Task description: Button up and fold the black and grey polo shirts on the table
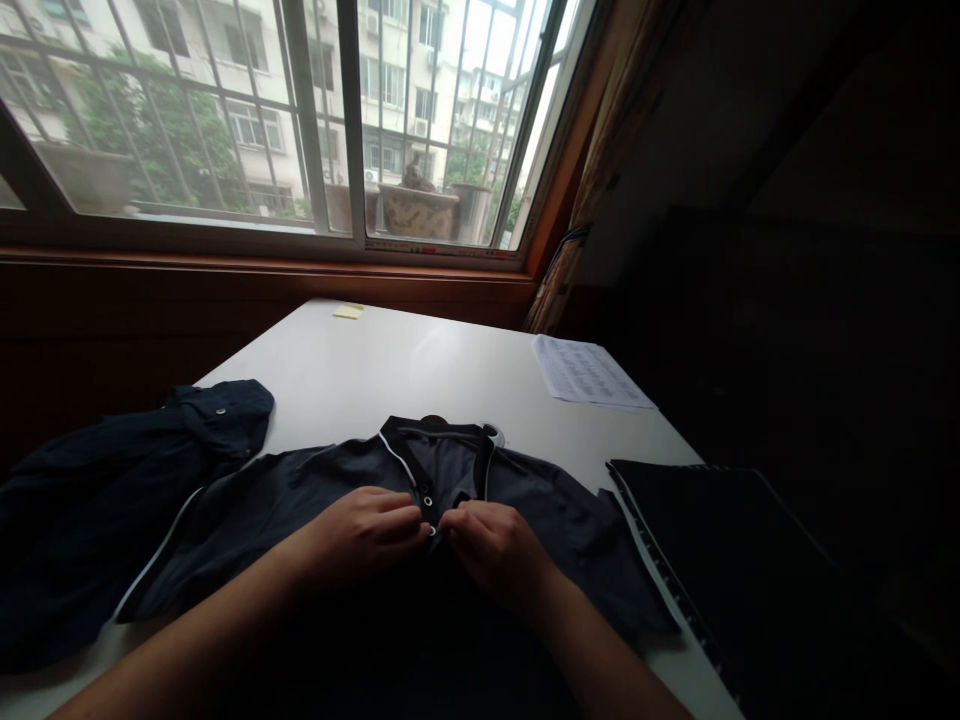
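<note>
A dark polo shirt (292, 490) with white-edged collar and sleeves lies spread on the white table (427, 350), its collar toward the window. At the front opening, my left hand (367, 527) is closed with its fingertips pinching the placket beside a light-rimmed button (428, 501). Just across from it, my right hand (491, 540) pinches the other edge of the opening. The two hands are almost touching. Below them the shirt is lost in shadow. Something round and brown, perhaps a hanger part, shows behind the collar.
Another dark garment (217, 420) lies bunched at the left, against the shirt's sleeve. A dark notebook-like item (720, 540) with a bound edge is at the right. Printed sheets (589, 372) and a yellow sticky note (348, 312) rest toward the far edge, below a barred window.
</note>
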{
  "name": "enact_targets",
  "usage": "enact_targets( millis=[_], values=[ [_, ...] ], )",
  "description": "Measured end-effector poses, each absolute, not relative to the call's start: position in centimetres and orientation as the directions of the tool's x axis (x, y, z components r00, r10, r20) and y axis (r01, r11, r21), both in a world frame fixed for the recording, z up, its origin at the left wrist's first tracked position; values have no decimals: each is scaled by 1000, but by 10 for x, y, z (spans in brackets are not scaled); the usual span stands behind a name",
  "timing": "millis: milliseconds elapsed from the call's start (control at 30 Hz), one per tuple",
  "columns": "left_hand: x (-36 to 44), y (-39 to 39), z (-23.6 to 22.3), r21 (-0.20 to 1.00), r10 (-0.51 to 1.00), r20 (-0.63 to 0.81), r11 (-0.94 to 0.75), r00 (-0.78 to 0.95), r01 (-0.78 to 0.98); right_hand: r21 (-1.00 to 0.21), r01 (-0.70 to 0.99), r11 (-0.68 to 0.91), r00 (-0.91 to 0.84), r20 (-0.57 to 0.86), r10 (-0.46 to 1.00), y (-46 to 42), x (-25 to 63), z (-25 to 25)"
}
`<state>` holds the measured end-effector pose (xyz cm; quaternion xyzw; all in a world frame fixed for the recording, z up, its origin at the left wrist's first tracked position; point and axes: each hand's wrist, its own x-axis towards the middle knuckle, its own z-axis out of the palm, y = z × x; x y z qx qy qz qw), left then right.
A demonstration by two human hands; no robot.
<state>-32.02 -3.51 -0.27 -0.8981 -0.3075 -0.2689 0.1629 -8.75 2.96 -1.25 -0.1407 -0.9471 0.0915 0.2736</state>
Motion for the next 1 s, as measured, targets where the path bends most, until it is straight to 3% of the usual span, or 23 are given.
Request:
enact_targets(
  millis=[533, 800, 1000],
  values=[
    [-319, -36, -3, -130, 464, 570, -764, 678, 632, -452, 154, 879, -779, 491, 389, 30, -87, -12],
    [-319, -35, -3, -114, 463, 587, -765, 664, 634, -624, 83, 777, -741, 482, 467, 32, -87, -13],
    [-318, -36, -5, -105, 505, 549, -748, 666, 655, -689, 72, 721, -733, 454, 506, 35, -89, -17]
  ],
)
